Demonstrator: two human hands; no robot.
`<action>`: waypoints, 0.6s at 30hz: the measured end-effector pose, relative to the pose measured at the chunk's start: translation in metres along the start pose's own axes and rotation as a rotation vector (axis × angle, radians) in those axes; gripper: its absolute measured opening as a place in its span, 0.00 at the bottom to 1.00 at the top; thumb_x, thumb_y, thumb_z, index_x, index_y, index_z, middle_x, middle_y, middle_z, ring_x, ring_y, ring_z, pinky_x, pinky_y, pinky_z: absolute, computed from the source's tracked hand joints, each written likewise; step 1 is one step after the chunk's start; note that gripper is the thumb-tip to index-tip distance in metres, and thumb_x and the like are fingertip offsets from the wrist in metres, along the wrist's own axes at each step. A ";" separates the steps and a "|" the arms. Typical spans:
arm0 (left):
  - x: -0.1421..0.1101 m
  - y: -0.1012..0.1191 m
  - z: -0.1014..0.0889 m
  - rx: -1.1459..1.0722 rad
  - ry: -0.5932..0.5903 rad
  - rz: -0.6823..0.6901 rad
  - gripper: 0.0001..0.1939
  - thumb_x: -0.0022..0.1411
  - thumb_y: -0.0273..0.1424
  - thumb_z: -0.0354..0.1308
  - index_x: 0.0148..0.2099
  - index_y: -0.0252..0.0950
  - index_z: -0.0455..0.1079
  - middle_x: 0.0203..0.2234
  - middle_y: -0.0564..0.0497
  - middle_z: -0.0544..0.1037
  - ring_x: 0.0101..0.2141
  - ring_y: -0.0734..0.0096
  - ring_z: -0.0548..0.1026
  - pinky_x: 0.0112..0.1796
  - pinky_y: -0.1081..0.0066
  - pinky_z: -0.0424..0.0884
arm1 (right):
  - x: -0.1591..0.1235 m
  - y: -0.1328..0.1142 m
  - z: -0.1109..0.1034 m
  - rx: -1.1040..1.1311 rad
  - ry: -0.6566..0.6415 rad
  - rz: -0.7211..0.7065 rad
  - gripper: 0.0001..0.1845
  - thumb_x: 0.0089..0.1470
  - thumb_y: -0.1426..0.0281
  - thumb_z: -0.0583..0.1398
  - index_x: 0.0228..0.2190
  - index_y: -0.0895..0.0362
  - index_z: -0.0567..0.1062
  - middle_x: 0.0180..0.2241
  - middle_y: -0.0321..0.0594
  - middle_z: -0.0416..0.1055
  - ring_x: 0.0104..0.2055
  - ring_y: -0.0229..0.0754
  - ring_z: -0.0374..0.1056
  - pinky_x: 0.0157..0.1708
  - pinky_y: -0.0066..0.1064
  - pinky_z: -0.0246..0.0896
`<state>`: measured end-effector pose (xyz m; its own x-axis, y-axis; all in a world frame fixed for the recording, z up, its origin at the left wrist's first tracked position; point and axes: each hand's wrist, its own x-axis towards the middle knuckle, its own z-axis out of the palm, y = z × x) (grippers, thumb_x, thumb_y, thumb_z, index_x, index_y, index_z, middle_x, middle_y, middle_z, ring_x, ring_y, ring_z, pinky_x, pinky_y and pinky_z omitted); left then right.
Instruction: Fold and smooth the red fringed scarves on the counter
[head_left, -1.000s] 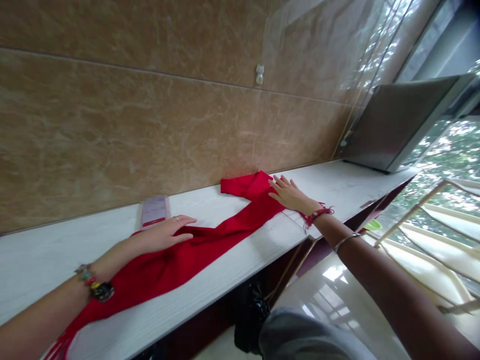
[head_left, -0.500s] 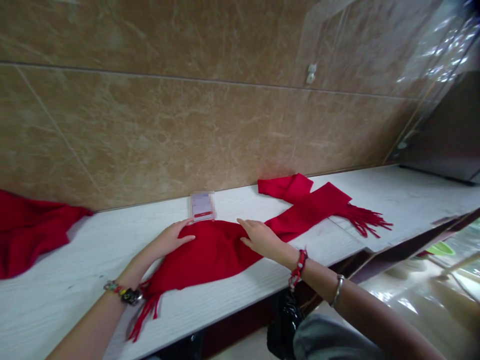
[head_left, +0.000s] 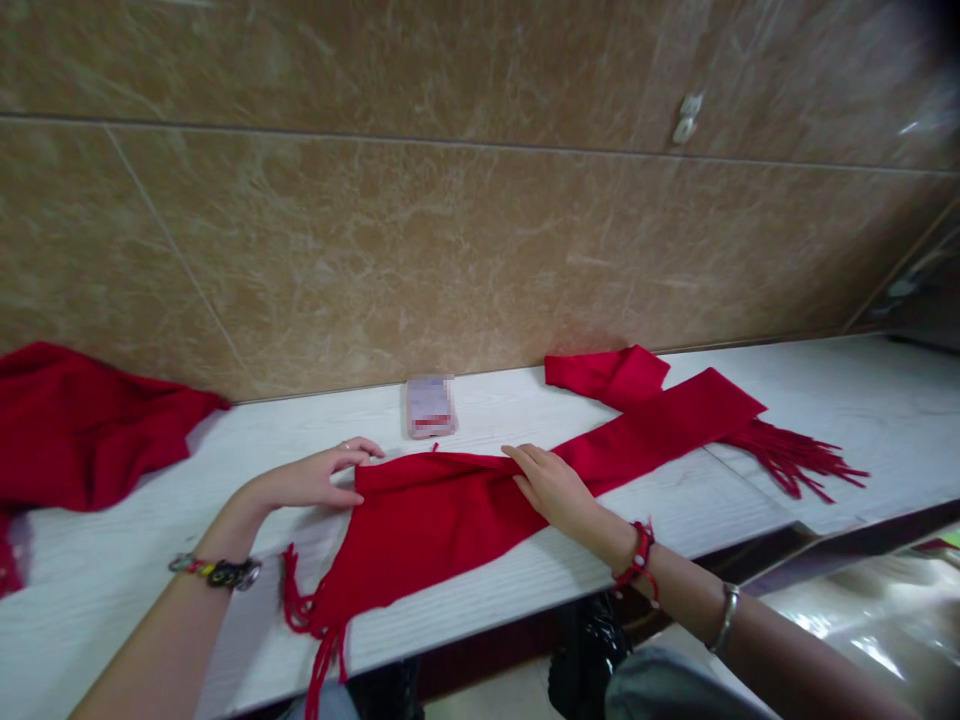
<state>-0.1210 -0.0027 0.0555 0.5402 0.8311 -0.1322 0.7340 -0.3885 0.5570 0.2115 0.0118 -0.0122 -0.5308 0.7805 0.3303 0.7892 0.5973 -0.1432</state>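
Observation:
A long red scarf with fringed ends stretches along the white tabletop in front of me. At its near left part, my left hand has the upper corner between its thumb and curved fingers. My right hand is closed over the upper edge farther along, fingertips on the fabric. Between the two hands this edge is raised and turned over in a narrow fold. To the right the scarf runs on flat, bends back on itself near the wall, and shows a fringe.
Another piece of red cloth lies crumpled at the left. A small flat box-like item, partly blurred, sits by the wall behind the scarf. The brown tiled wall borders the white table; its front edge is close to my legs.
Both hands lay spread on the scarf before; now they have its upper edge, which has come up in a fold. The view has turned slightly left.

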 end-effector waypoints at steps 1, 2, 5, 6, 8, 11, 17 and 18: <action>-0.003 -0.003 -0.001 -0.047 0.048 0.008 0.14 0.49 0.39 0.56 0.35 0.36 0.67 0.40 0.49 0.70 0.43 0.66 0.67 0.42 0.72 0.63 | 0.000 0.000 0.000 0.007 -0.003 -0.003 0.23 0.50 0.79 0.51 0.50 0.62 0.62 0.44 0.47 0.66 0.44 0.45 0.63 0.46 0.37 0.59; -0.006 -0.007 -0.001 -0.109 0.104 -0.003 0.14 0.49 0.40 0.56 0.35 0.36 0.66 0.38 0.50 0.71 0.40 0.67 0.68 0.39 0.72 0.65 | 0.000 0.000 0.000 0.012 -0.004 -0.004 0.24 0.49 0.80 0.51 0.50 0.62 0.62 0.44 0.47 0.66 0.44 0.45 0.63 0.46 0.36 0.59; -0.008 -0.013 -0.002 -0.257 0.346 -0.091 0.14 0.50 0.42 0.55 0.30 0.35 0.61 0.23 0.55 0.68 0.24 0.74 0.68 0.24 0.76 0.64 | -0.001 0.000 -0.001 0.013 -0.005 -0.003 0.25 0.47 0.81 0.51 0.49 0.63 0.62 0.43 0.48 0.66 0.44 0.45 0.62 0.46 0.36 0.59; -0.008 -0.014 -0.003 -0.254 0.438 -0.110 0.15 0.49 0.42 0.55 0.29 0.36 0.60 0.21 0.56 0.66 0.22 0.75 0.66 0.21 0.77 0.62 | -0.001 0.000 -0.002 0.013 -0.006 -0.003 0.24 0.47 0.82 0.51 0.49 0.64 0.63 0.43 0.48 0.66 0.44 0.45 0.62 0.46 0.36 0.58; -0.008 -0.013 -0.007 -0.138 0.559 -0.113 0.14 0.48 0.41 0.55 0.29 0.36 0.60 0.21 0.56 0.66 0.23 0.75 0.66 0.22 0.76 0.62 | -0.002 -0.001 -0.004 0.015 -0.012 -0.005 0.25 0.46 0.82 0.51 0.48 0.65 0.63 0.42 0.48 0.67 0.44 0.46 0.62 0.46 0.36 0.58; -0.015 -0.008 -0.019 0.183 0.593 -0.079 0.10 0.48 0.38 0.53 0.29 0.36 0.64 0.25 0.52 0.70 0.28 0.70 0.68 0.31 0.72 0.65 | -0.002 -0.001 -0.005 0.016 -0.005 -0.013 0.26 0.43 0.83 0.52 0.47 0.65 0.64 0.42 0.48 0.67 0.44 0.45 0.62 0.46 0.36 0.58; -0.030 0.003 -0.024 0.497 0.458 -0.190 0.13 0.51 0.38 0.48 0.34 0.35 0.67 0.32 0.46 0.73 0.35 0.63 0.70 0.39 0.66 0.65 | -0.001 0.000 -0.004 0.013 0.065 -0.042 0.24 0.42 0.83 0.52 0.44 0.62 0.67 0.41 0.46 0.68 0.43 0.46 0.62 0.45 0.37 0.59; -0.031 0.004 -0.020 0.492 0.343 -0.241 0.14 0.49 0.37 0.49 0.36 0.35 0.68 0.34 0.46 0.73 0.36 0.62 0.70 0.40 0.65 0.65 | -0.002 0.000 -0.004 0.013 0.073 -0.054 0.24 0.42 0.83 0.52 0.44 0.62 0.68 0.41 0.46 0.68 0.43 0.45 0.63 0.45 0.37 0.59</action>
<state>-0.1430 -0.0223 0.0781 0.2346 0.9660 0.1083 0.9651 -0.2448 0.0931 0.2133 0.0095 -0.0088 -0.5484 0.7315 0.4052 0.7553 0.6413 -0.1355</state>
